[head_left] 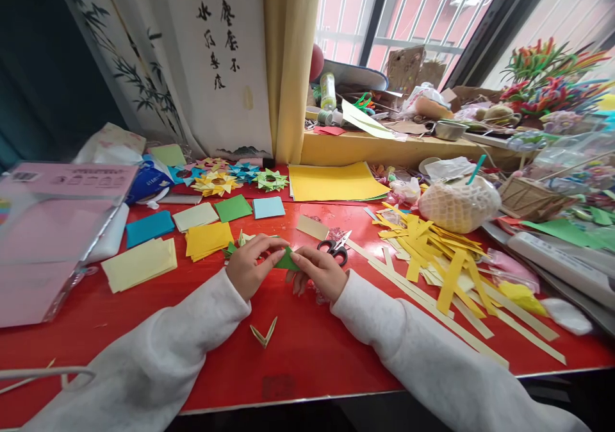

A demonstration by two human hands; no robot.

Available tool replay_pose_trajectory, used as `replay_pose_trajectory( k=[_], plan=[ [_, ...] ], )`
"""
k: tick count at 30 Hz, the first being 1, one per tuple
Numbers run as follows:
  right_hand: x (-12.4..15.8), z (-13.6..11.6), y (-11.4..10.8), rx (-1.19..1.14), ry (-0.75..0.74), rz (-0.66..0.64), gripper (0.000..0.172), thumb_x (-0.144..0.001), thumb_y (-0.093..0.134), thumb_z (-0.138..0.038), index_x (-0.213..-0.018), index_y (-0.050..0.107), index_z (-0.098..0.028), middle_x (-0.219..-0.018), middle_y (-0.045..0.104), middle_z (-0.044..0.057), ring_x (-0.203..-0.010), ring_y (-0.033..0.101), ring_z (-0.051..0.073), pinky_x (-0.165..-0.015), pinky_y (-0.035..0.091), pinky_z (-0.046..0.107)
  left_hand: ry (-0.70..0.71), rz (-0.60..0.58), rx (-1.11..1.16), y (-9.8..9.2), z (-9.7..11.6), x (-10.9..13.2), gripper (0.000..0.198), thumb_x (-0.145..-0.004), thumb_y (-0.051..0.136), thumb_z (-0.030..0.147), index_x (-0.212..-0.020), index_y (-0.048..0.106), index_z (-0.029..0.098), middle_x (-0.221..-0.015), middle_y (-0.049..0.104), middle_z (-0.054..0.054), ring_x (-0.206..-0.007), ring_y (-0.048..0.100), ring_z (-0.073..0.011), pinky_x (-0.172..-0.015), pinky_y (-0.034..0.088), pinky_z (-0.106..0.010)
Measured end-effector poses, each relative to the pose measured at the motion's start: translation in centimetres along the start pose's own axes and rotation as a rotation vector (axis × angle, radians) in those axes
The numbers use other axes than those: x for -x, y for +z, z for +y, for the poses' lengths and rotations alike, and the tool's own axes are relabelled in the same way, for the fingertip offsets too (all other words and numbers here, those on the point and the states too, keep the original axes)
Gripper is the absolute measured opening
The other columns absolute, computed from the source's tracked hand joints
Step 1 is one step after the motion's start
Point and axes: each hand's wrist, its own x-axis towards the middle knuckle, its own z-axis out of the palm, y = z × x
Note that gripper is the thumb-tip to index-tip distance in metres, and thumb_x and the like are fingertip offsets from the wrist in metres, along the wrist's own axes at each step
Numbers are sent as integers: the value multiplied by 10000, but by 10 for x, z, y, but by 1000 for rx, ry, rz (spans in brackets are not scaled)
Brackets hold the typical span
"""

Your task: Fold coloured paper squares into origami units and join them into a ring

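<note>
Between my two hands is a small folded piece of green paper (287, 260), held just above the red table. My left hand (254, 264) pinches its left side, and my right hand (319, 269) grips the right side with thumb and finger. Part of the paper is covered by my fingers. Close behind my left hand lie some folded green and cream pieces (230, 250), partly hidden. Black-handled scissors (335, 247) rest beyond my right hand. Nearer to me, a cream V-shaped folded piece (264, 334) lies on the table.
Stacks of yellow (207, 241), cream (140, 264), blue (150, 228) and green paper (233, 208) lie at left. Folded paper stars (216, 183) sit behind them. Yellow paper strips (432, 246) are heaped at right, near a net-wrapped fruit (459, 202) with a straw. A pink packet (62, 240) lies far left.
</note>
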Motion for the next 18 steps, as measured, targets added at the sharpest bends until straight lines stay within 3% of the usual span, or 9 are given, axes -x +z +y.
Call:
replay_pose_trajectory(
  k=[4,8,13,18],
  plan=[
    [2,5,1,173,-57,9,297,-817,338,-424,-740,462,-165,-554,541,-23,-337,453,53,-321,360,172,117,-19,-83,1,0,0,188,-777,466,249,-901,594,190,-860,571,-41,-787,532,-134,-690,439,-236],
    [1,7,-2,202,-79,117,300,-815,350,-420,-712,470,-165,-545,536,-25,-342,441,47,-323,345,164,116,-32,-147,4,0,1,269,-752,504,283,-997,563,191,-874,579,-43,-770,547,-146,-715,434,-259],
    [-3,3,-4,12,-17,116,262,-755,457,-423,-740,477,-162,-535,532,-33,-328,439,56,-292,339,171,7,-68,-95,2,1,2,289,-777,461,291,-1030,554,186,-717,575,-11,-475,508,-80,-600,446,-239],
    [-4,-1,-5,-113,32,28,295,-664,572,-402,-788,537,-137,-671,577,14,-436,521,80,-337,419,188,-43,-12,-20,0,0,1,274,-780,459,290,-1008,574,190,-531,539,27,-475,503,-92,-607,440,-235]
  ],
)
